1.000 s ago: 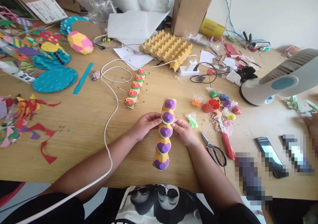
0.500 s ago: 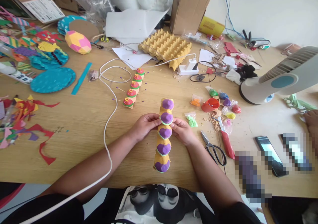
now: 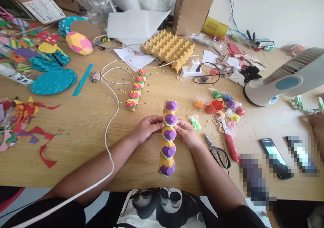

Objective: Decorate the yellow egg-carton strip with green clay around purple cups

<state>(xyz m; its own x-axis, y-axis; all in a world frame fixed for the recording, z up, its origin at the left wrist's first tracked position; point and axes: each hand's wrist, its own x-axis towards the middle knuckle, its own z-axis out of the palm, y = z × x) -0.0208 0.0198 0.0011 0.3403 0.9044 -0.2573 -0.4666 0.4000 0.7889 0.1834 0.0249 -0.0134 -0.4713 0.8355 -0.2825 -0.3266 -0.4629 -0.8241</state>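
Observation:
Between my two hands I hold an egg-carton strip (image 3: 168, 143), yellow with several bumps covered in purple clay and edged in pale green. My left hand (image 3: 148, 127) pinches its left side near the second bump from the far end. On the opposite edge, my right hand (image 3: 186, 132) grips it with thumb and fingers. Beyond it to the left lies a finished-looking caterpillar strip (image 3: 136, 89) with red and green bumps, yellow rings and purple-tipped sticks poking out at the sides. A bag of light green clay (image 3: 194, 122) rests just past my right hand.
Scissors (image 3: 218, 152) and a red-handled knife (image 3: 230, 142) lie right of my right forearm. Farther back are clay bags, a red cup (image 3: 214, 107), a fan (image 3: 280, 76) and a yellow egg tray (image 3: 168, 47). A white cable (image 3: 111, 153) crosses over my left forearm. Another person's hand (image 3: 317, 123) is at the right edge.
The near end of the purple strip has swung slightly to the right and tilted. Both hands keep their hold in almost the same place.

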